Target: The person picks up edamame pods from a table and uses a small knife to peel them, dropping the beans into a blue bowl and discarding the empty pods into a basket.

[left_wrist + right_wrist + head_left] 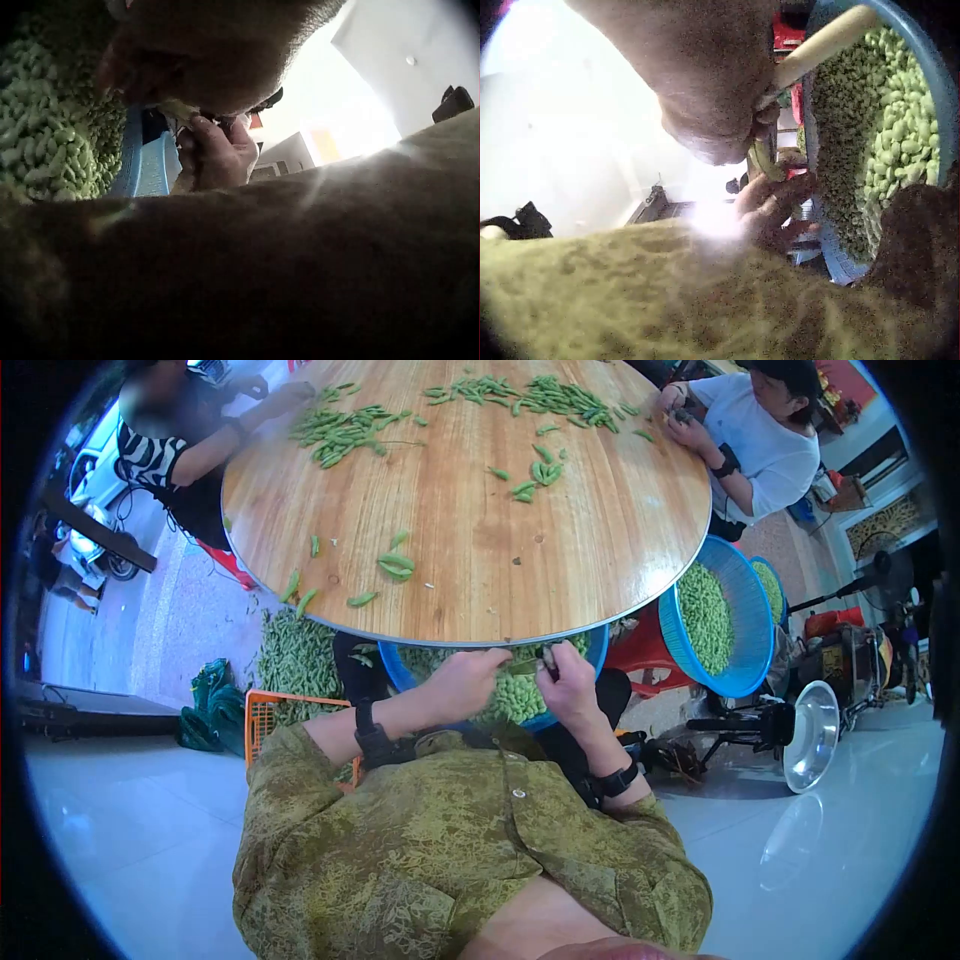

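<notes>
Over a blue basin [394, 666] of shelled green beans [518, 698], my two hands meet just in front of the table edge. My left hand [462, 685] pinches one end of a green bean pod [765, 160] between thumb and fingers. Fingers curled, my right hand [572, 688] grips the pod's other end. A small dark thing [549, 657] shows at the right fingertips, its kind unclear. In the left wrist view the pod [178, 110] runs between both hands, partly hidden by the near hand.
Loose pods [396, 565] and pod piles [345, 432] lie on the round wooden table [450, 510]. More pods [295, 660] heap at left by an orange crate [262, 710]. At right stands another blue basin [750, 650] of beans. Two people sit across the table.
</notes>
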The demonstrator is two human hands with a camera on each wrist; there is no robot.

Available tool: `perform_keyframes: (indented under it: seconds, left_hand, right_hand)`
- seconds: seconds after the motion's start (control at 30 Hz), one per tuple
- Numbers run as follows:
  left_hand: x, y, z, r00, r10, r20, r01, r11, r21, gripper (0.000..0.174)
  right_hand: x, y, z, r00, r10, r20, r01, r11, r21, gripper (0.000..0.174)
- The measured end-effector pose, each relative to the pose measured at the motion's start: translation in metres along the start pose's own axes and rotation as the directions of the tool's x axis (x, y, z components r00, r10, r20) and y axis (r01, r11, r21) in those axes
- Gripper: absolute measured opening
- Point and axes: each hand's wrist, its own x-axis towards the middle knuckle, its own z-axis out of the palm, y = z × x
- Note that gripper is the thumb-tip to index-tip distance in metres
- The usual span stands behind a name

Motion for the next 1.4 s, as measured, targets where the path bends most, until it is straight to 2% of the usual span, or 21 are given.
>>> perform_keyframes:
  seconds: [0.07, 0.17, 0.23, 0.3, 0.37, 0.4, 0.43, 0.5, 0.6, 0.67, 0.77, 0.87, 0.93, 0.97, 1.0, 1.07, 1.13, 1.23, 1.27, 1.33, 1.4]
  left_hand:
    - [-0.006, 0.008, -0.007, 0.999, 0.047, 0.015, -0.047, 0.999, 0.026, 0.028]
    - [-0.003, 0.026, -0.013, 0.999, -0.016, -0.048, 0.009, 0.99, -0.144, 0.027]
    - [-0.002, 0.022, -0.022, 0.997, 0.047, -0.06, -0.052, 0.995, -0.087, 0.023]
    - [0.001, 0.022, -0.039, 0.99, 0.122, -0.074, -0.124, 0.992, -0.028, 0.02]
    - [0.005, 0.032, -0.075, 0.967, 0.18, -0.18, -0.138, 0.965, 0.221, 0.015]
    - [0.012, 0.032, -0.092, 0.938, 0.253, -0.237, -0.168, 0.929, 0.329, 0.014]
    - [0.022, 0.022, -0.109, 0.93, 0.273, -0.245, -0.14, 0.882, 0.45, 0.013]
    - [0.054, 0.0, -0.142, 0.937, 0.302, -0.177, -0.124, 0.76, 0.638, 0.012]
    - [0.118, -0.037, -0.159, 0.956, 0.267, -0.121, -0.155, 0.81, 0.565, 0.013]
    - [0.17, -0.043, -0.147, 0.978, 0.198, -0.067, -0.154, 0.902, 0.403, 0.021]
    - [0.265, -0.073, -0.122, 0.996, 0.092, 0.001, -0.09, 0.974, 0.208, 0.037]
    - [0.347, -0.101, -0.103, 0.996, 0.086, -0.012, -0.077, 0.938, 0.338, 0.043]
    - [0.386, -0.11, -0.091, 0.963, -0.089, -0.255, 0.18, 0.916, 0.358, 0.044]
    - [0.4, -0.12, -0.083, 0.943, -0.08, -0.322, 0.172, 0.947, 0.271, 0.037]
    - [0.404, -0.121, -0.08, 0.944, -0.08, -0.32, 0.171, 0.948, 0.27, 0.037]
    - [0.402, -0.127, -0.072, 0.975, -0.05, -0.217, 0.142, 0.891, 0.431, 0.032]
    - [0.382, -0.116, -0.064, 0.971, -0.073, -0.229, 0.158, 0.913, 0.377, 0.026]
    - [0.326, -0.101, -0.055, 0.973, 0.219, -0.076, -0.175, 0.908, 0.38, 0.019]
    - [0.306, -0.094, -0.054, 0.977, 0.202, -0.063, -0.163, 0.909, 0.383, 0.019]
    - [0.268, -0.073, -0.052, 0.997, 0.057, 0.057, -0.068, 0.975, 0.212, 0.019]
    - [0.237, -0.051, -0.06, 0.994, 0.03, 0.104, -0.052, 0.974, 0.222, 0.018]
  right_hand:
    - [-0.003, -0.003, 0.004, 1.0, 0.031, -0.005, -0.031, 0.999, 0.036, 0.017]
    - [-0.003, -0.013, 0.012, 0.998, 0.055, -0.033, -0.049, 0.989, 0.139, 0.015]
    - [0.002, -0.015, 0.017, 0.997, -0.015, -0.072, 0.027, 0.984, 0.175, 0.013]
    - [0.005, -0.02, 0.015, 0.997, 0.015, -0.077, 0.002, 0.978, 0.21, 0.013]
    - [0.009, -0.016, 0.013, 0.996, 0.036, -0.086, -0.014, 0.97, 0.242, 0.014]
    - [0.009, -0.006, 0.012, 0.992, -0.1, -0.077, 0.111, 0.98, 0.166, 0.015]
    - [0.01, 0.0, 0.011, 0.971, -0.232, -0.058, 0.237, 0.968, 0.089, 0.016]
    - [0.008, 0.0, 0.009, 0.973, -0.227, -0.048, 0.231, 0.965, 0.125, 0.018]
    - [0.007, 0.0, 0.008, 0.972, -0.226, -0.063, 0.234, 0.955, 0.184, 0.024]
    - [-0.003, 0.004, 0.007, 0.995, -0.084, 0.055, 0.074, 0.984, 0.164, 0.021]
    - [-0.009, 0.006, 0.0, 0.997, -0.058, 0.052, 0.047, 0.981, 0.189, 0.019]
    - [-0.015, 0.01, -0.008, 0.999, -0.033, 0.015, 0.028, 0.974, 0.224, 0.019]
    - [-0.02, 0.013, -0.018, 0.994, 0.103, -0.019, -0.095, 0.964, 0.25, 0.02]
    - [-0.023, 0.015, -0.018, 0.988, 0.138, -0.065, -0.113, 0.949, 0.294, 0.021]
    - [-0.022, 0.017, -0.02, 0.988, 0.14, -0.066, -0.115, 0.949, 0.294, 0.021]
    - [-0.026, 0.017, -0.022, 0.983, 0.174, -0.056, -0.152, 0.949, 0.275, 0.021]
    - [-0.026, 0.023, -0.026, 0.984, 0.177, -0.029, -0.162, 0.947, 0.279, 0.019]
    - [-0.021, 0.023, -0.031, 0.972, 0.228, 0.05, -0.224, 0.855, 0.467, 0.016]
    - [-0.019, 0.023, -0.031, 0.969, 0.237, 0.068, -0.239, 0.832, 0.501, 0.013]
    - [-0.013, 0.017, -0.027, 0.95, 0.283, 0.135, -0.306, 0.738, 0.602, 0.014]
    - [-0.008, 0.007, -0.027, 0.943, 0.285, 0.17, -0.328, 0.714, 0.619, 0.017]
